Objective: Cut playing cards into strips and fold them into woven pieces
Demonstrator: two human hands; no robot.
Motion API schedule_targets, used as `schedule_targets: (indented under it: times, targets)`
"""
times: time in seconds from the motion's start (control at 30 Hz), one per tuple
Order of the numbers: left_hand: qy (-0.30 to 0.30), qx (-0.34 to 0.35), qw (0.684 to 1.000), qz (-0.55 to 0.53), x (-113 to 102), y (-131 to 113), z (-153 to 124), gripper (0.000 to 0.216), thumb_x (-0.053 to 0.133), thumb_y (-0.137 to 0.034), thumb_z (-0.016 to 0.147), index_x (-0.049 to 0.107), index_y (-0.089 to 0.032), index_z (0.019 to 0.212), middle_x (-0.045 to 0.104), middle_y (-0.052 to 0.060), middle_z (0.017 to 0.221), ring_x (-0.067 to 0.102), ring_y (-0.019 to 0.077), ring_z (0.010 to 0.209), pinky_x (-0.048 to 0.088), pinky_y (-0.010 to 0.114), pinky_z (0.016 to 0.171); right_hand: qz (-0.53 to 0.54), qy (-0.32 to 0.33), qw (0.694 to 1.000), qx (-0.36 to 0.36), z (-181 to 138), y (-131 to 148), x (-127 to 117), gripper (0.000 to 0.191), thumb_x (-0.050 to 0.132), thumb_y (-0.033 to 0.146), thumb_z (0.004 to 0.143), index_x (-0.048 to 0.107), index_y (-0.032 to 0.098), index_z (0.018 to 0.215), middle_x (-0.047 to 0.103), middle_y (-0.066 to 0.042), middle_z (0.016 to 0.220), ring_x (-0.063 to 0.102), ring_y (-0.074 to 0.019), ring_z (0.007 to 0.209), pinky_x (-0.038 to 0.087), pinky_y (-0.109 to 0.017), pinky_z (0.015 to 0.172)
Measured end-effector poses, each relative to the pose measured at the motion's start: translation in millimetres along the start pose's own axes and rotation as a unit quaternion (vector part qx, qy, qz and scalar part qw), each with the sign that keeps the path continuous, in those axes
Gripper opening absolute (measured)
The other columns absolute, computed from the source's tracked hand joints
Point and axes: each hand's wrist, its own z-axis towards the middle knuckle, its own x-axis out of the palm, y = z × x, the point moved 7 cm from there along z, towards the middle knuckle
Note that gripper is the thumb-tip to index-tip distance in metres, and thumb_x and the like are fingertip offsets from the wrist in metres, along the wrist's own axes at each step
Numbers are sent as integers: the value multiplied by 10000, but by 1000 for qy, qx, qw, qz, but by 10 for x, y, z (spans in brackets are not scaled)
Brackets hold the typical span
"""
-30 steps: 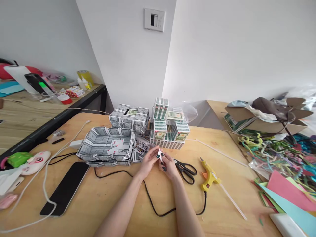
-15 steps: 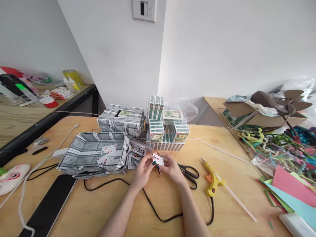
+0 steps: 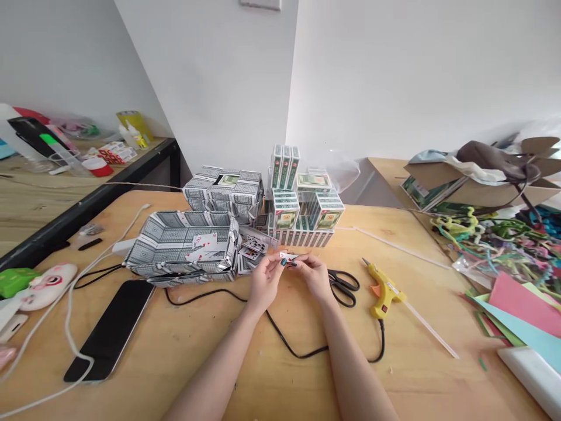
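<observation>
My left hand (image 3: 266, 282) and my right hand (image 3: 316, 276) meet over the wooden table (image 3: 272, 374), both pinching one small playing card (image 3: 288, 256) between the fingertips. The card shows white with red marks and lies almost edge-on. Just left of the hands stands a tray built from playing cards (image 3: 184, 251) with a few loose cards inside. Behind the hands are stacked card decks (image 3: 302, 210) in green and white boxes. Loose cards (image 3: 252, 250) lie between the tray and the hands.
Black scissors (image 3: 344, 285) and a yellow glue gun (image 3: 383, 290) lie right of the hands; its black cord (image 3: 289, 349) loops under my forearms. A black phone (image 3: 111, 327) with a white cable sits at the left. Pipe cleaners (image 3: 495, 245) and coloured paper (image 3: 521, 318) crowd the right edge.
The card has been turned from face-up to nearly edge-on between the fingertips. The hands have stayed together in the same spot; the head camera tilted down a little.
</observation>
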Motion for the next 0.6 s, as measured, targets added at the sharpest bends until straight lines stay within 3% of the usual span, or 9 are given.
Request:
schedule_targets:
  times: [0.2,0.33,0.47,0.6]
  targets:
    - [-42,8,998,-36,-19,4,-4,205,606,-245,728,466,-177,861,632,87,1004,582,186,999,412,359,915,-15,-42,999,-21,8,-59,-34,133,721,294,596,665,178,630,664,-22,698,609,-186,718,463,-331,749]
    - [-54,-17,996,-70,-16,10,5,258,624,-239,710,442,-180,883,637,84,975,586,192,992,426,354,892,9,-35,999,-19,8,-50,0,160,719,294,605,632,185,685,644,-9,651,601,-169,616,486,-329,665]
    - [-88,-48,993,-64,-60,52,19,272,653,-265,674,476,-166,855,649,80,916,602,210,955,444,351,857,29,-39,999,-17,-11,5,26,319,727,289,600,580,206,870,656,-8,698,609,-171,610,500,-316,588]
    - [-109,-63,990,-61,-113,112,29,265,664,-282,659,501,-158,828,662,70,860,622,209,896,463,351,821,10,-12,1000,6,-18,-29,63,262,710,303,621,614,165,823,675,-44,748,613,-170,607,504,-328,614]
